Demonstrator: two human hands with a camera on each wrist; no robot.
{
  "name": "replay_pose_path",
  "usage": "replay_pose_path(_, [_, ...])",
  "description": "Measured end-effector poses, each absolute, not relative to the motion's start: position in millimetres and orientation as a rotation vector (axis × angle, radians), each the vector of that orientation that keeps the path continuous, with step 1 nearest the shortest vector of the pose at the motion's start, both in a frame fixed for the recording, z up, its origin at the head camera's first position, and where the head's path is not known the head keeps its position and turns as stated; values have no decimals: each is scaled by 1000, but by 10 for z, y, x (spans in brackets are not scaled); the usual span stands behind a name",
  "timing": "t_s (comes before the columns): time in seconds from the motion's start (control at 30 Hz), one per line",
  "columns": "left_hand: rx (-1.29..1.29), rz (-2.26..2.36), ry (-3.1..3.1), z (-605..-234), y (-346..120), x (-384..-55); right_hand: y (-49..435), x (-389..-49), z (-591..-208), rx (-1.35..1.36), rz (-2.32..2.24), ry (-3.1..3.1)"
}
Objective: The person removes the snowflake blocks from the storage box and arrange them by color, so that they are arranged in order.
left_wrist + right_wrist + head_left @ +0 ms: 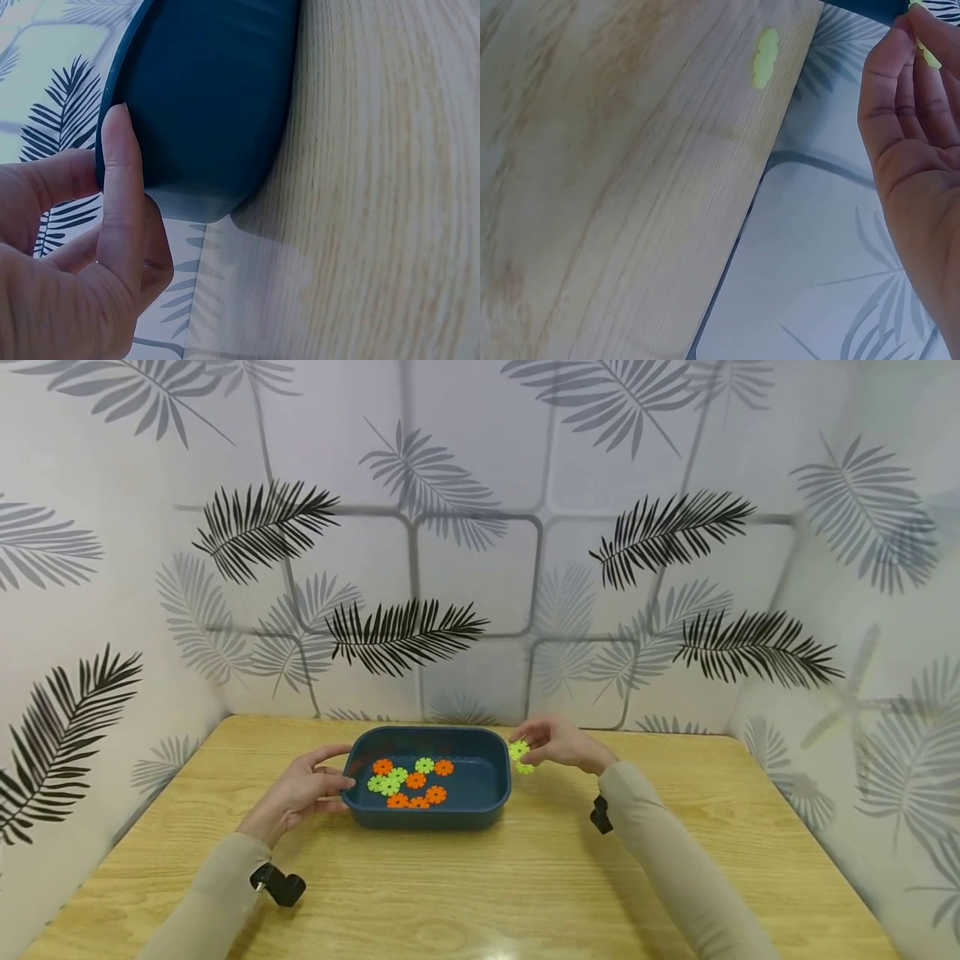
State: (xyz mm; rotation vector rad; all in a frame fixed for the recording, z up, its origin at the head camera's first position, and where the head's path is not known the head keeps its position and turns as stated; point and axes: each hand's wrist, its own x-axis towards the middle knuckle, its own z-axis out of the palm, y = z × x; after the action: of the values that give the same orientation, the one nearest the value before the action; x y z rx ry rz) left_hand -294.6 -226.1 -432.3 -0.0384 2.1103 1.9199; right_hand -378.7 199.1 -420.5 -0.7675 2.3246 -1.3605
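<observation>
A dark blue plastic bin (442, 819) stands on the table with several orange notched discs (436, 794) and yellow-green notched discs (424, 765) inside. My left hand (303, 789) grips its left end. In the left wrist view, the thumb lies along the bin wall (202, 90) and the other fingers are behind the rim. Just outside the bin's right end, my right hand (562, 744) pinches a yellow-green notched disc (517, 749) between thumb and fingertips. Below that hand, a second yellow-green disc (765, 58) lies flat on the wood.
The wooden table (480, 885) reaches back to a wall (480, 568) covered in a leaf pattern. Patterned walls also close off both sides. A black wrist camera (281, 885) sits on the left sleeve and another (601, 815) on the right.
</observation>
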Motion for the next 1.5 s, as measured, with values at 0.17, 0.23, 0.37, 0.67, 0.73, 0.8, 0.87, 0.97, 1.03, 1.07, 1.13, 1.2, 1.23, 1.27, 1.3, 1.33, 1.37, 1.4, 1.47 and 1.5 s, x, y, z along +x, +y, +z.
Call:
replay_pose_path(0.17, [-47, 1928, 2109, -4339, -2264, -2951, 2044, -3788, -4238, -743, -1358, 2309])
replay_pose_path(0.23, [-52, 1934, 2110, -4347, -2270, -2952, 2057, -3784, -4250, -741, -1346, 2303])
replay_pose_path(0.37, [-47, 1933, 2115, -4355, -2274, -2947, 2092, -3793, -4284, -729, -1314, 2303])
replay_pose_path(0.67, [-51, 1929, 2102, -4345, -2271, -2928, 2176, -3820, -4327, -740, -1284, 2303])
replay_pose_path(0.73, [-58, 1928, 2102, -4333, -2264, -2923, 2194, -3829, -4344, -733, -1275, 2300])
replay_pose_path(0.8, [-58, 1924, 2102, -4327, -2259, -2923, 2217, -3839, -4362, -723, -1269, 2292])
replay_pose_path(0.87, [-53, 1923, 2104, -4323, -2255, -2923, 2241, -3843, -4374, -726, -1264, 2286])
replay_pose_path(0.97, [-43, 1921, 2109, -4325, -2254, -2922, 2280, -3848, -4388, -711, -1256, 2283])
replay_pose_path(1.03, [-43, 1916, 2113, -4325, -2252, -2919, 2306, -3847, -4386, -705, -1246, 2282])
replay_pose_path(1.07, [-48, 1915, 2115, -4323, -2251, -2919, 2318, -3845, -4380, -698, -1242, 2278])
replay_pose_path(1.13, [-59, 1914, 2116, -4323, -2249, -2919, 2342, -3846, -4375, -685, -1233, 2273])
replay_pose_path(1.2, [-62, 1917, 2114, -4321, -2250, -2918, 2366, -3847, -4376, -677, -1231, 2266])
replay_pose_path(1.23, [-61, 1915, 2114, -4320, -2249, -2917, 2378, -3849, -4380, -670, -1230, 2265])
replay_pose_path(1.27, [-57, 1915, 2114, -4318, -2250, -2916, 2392, -3855, -4386, -665, -1233, 2263])
replay_pose_path(1.3, [-57, 1915, 2114, -4317, -2249, -2916, 2406, -3862, -4395, -662, -1232, 2264])
replay_pose_path(1.33, [-61, 1916, 2115, -4316, -2247, -2916, 2420, -3869, -4402, -655, -1230, 2268])
replay_pose_path(1.37, [-57, 1914, 2117, -4315, -2248, -2916, 2435, -3879, -4413, -645, -1232, 2271])
replay_pose_path(1.4, [-63, 1914, 2118, -4319, -2247, -2918, 2450, -3889, -4423, -638, -1230, 2276])
replay_pose_path(1.47, [-49, 1910, 2122, -4318, -2249, -2919, 2475, -3906, -4436, -620, -1227, 2284])
replay_pose_path(1.5, [-52, 1912, 2122, -4322, -2252, -2923, 2485, -3913, -4443, -609, -1223, 2291])
